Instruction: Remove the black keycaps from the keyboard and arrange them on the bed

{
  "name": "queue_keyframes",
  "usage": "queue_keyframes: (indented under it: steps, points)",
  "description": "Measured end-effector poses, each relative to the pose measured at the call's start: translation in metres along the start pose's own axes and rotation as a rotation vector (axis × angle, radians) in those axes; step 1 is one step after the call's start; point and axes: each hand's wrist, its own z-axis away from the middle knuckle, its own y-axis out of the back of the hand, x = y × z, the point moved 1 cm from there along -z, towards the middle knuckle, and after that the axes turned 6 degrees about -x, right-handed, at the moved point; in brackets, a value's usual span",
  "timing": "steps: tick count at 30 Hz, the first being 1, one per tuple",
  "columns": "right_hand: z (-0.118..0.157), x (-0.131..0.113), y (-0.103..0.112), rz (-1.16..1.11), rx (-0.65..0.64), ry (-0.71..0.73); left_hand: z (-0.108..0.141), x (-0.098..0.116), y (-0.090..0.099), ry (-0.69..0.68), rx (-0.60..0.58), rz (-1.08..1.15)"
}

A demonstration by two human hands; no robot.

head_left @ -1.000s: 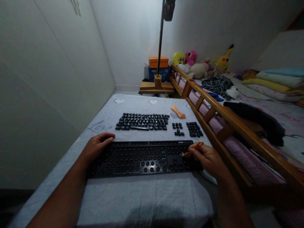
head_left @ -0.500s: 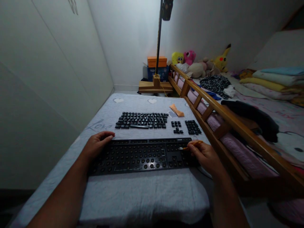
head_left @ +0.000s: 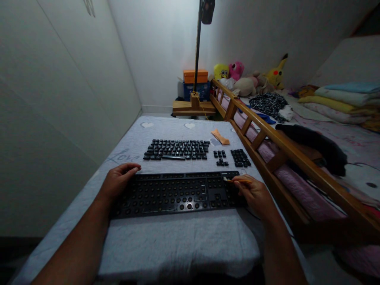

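A black keyboard [head_left: 175, 194] with its keycaps off lies flat on the cloth-covered table in front of me, its round key seats exposed. My left hand [head_left: 120, 180] is curled over the keyboard's upper left corner, thumb and forefinger close together, and hides that end. In my right hand [head_left: 251, 192] is a small brush [head_left: 242, 181] with an orange handle, pinched between thumb and fingers. Its pale bristles point left, at the upper part of the number pad area. Beyond the keyboard, the loose black keycaps [head_left: 178, 150] are laid out in keyboard order.
An orange cloth strip [head_left: 220, 137] lies behind the keycaps. Along the right side runs a wooden bed rail [head_left: 267, 134], with bedding and plush toys past it. A stand with a wooden base [head_left: 194, 106] and boxes are at the far end. White cabinet doors [head_left: 65, 99] rise on the left.
The brush tip has shifted slightly up and left over the number pad area, its handle now lying more level. My left hand stays at the keyboard's corner.
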Motion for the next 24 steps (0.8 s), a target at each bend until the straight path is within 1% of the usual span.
queue_keyframes:
  steps: [2, 5, 8, 9, 11, 14, 16, 19, 22, 24]
  points:
    - [0.005, -0.002, 0.004, -0.024, -0.048, -0.058, 0.000, 0.000, 0.000, 0.007, -0.001, -0.002]
    - [0.015, -0.008, 0.015, -0.020, -0.121, -0.139, 0.001, 0.002, -0.001, 0.027, 0.003, 0.004]
    - [0.021, -0.011, 0.024, -0.020, -0.181, -0.174, 0.002, 0.003, -0.001, 0.027, 0.012, 0.022]
    - [0.022, -0.010, 0.024, -0.029, -0.171, -0.179, 0.003, 0.004, -0.001, 0.025, 0.016, 0.027]
    - [0.020, -0.007, 0.022, -0.063, -0.099, -0.180, 0.003, 0.003, -0.001, 0.024, 0.029, 0.039]
    - [0.014, -0.002, 0.011, -0.127, 0.019, -0.159, 0.004, 0.004, -0.001, 0.031, 0.045, 0.046]
    - [0.009, 0.000, 0.004, -0.126, 0.049, -0.131, 0.004, 0.005, 0.000, 0.029, 0.067, 0.038]
    - [0.008, -0.001, 0.000, -0.047, 0.022, -0.122, 0.005, 0.008, 0.001, 0.016, 0.118, 0.033]
    - [0.015, -0.005, 0.006, 0.021, -0.067, -0.151, 0.005, 0.011, 0.001, 0.022, 0.149, 0.043]
    - [0.020, -0.008, 0.012, 0.026, -0.123, -0.166, 0.005, 0.012, 0.001, 0.026, 0.168, 0.043]
